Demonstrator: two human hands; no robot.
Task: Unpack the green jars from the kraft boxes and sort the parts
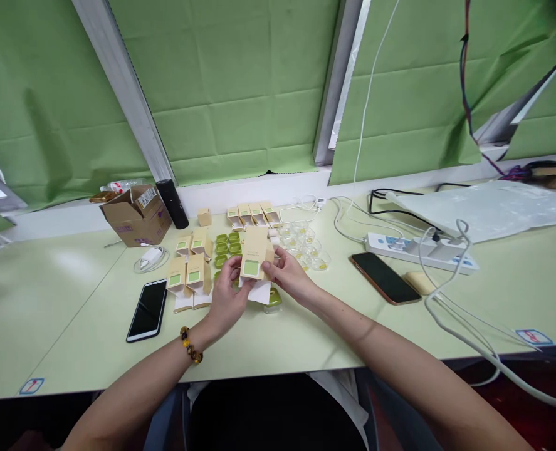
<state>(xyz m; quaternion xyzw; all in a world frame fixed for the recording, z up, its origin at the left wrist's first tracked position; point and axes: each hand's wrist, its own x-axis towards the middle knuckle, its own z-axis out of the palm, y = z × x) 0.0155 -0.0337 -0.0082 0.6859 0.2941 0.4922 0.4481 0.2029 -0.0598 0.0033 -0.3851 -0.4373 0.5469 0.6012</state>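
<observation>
Between my two hands is a small tan cardboard box [256,247] with a green label and an open white flap at its near end. My left hand [228,294] grips its left side; my right hand [289,275] holds the right edge, thumb on the front. Just below it, a clear container with a green lid [272,299] sits on the table. Behind my left hand stand several green containers [221,248] in rows. To their left are several open tan boxes [195,270], and more open boxes [254,214] line up at the back. Several clear containers [313,247] lie beyond my right hand.
A phone [147,310] lies at left, another phone [385,277] at right beside a white power strip [421,252] with trailing cables. A brown carton [139,219] and a black cylinder [172,203] stand at the back left. A white plastic bag [494,207] covers the back right.
</observation>
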